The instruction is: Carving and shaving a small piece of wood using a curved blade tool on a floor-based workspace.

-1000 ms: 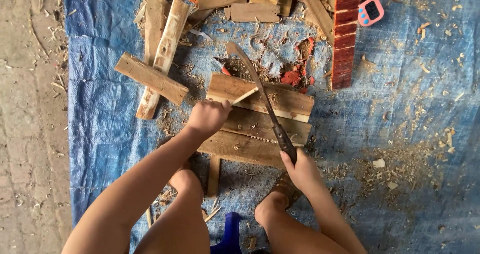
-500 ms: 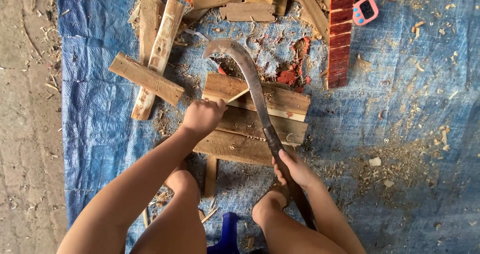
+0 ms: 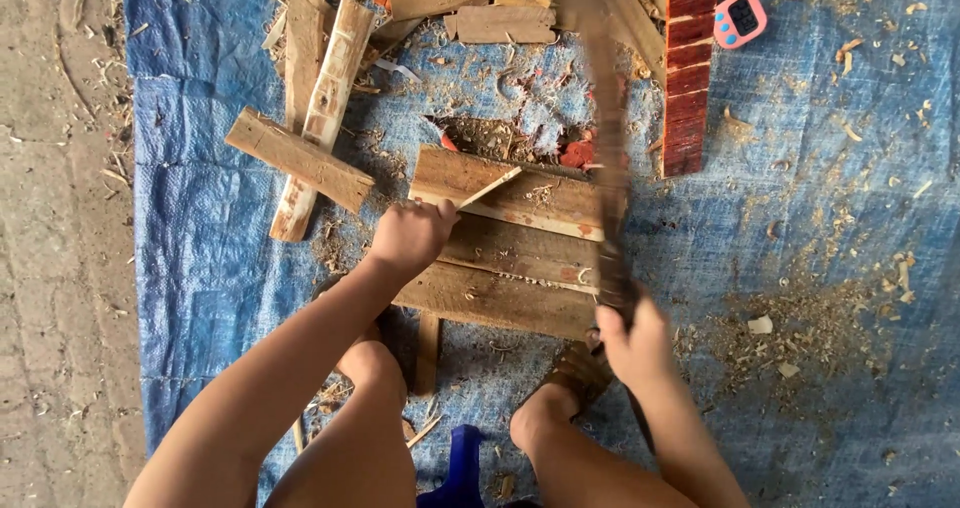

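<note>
While the left hand [image 3: 410, 236] is curled tight around one end of a thin pale wooden stick [image 3: 490, 188], that stick lies across the stacked brown wooden planks [image 3: 500, 258], pointing up and to the right, away from the person. Right hand [image 3: 635, 343] is fisted on the handle of a long dark curved blade [image 3: 605, 138], motion-blurred, long axis running nearly straight up the frame. Everything sits on a blue woven tarp [image 3: 800, 228] littered with shavings.
</note>
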